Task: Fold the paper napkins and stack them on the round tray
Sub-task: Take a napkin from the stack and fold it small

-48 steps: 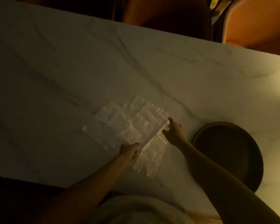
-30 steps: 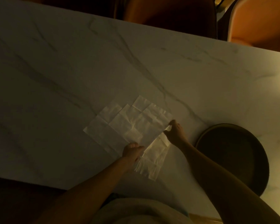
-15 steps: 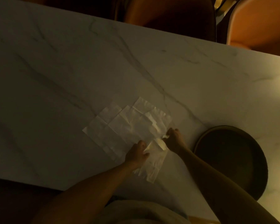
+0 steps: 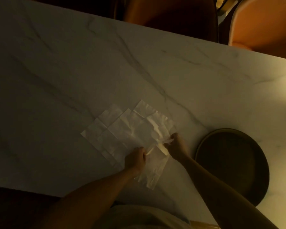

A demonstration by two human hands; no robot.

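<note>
Napkins (image 4: 122,129): lying spread and overlapping on table (image 4: 73,71), none yet folded as far as the dim light shows. Left hand (image 4: 135,160) and right hand (image 4: 176,147) are pinching the nearest sheet's edge, seemingly beginning the first fold. Tray (image 4: 205,141): sitting just right of the napkins, holding nothing; all stacking remaining.

Your left hand (image 4: 135,160) and right hand (image 4: 176,147) each pinch the near edge of the top paper napkin (image 4: 149,134), which lies on a spread of overlapping napkins (image 4: 104,129) on the marble table (image 4: 73,71). The round tray (image 4: 234,162) (dark, in dim light) sits just to your right, apart from the napkins.
</note>
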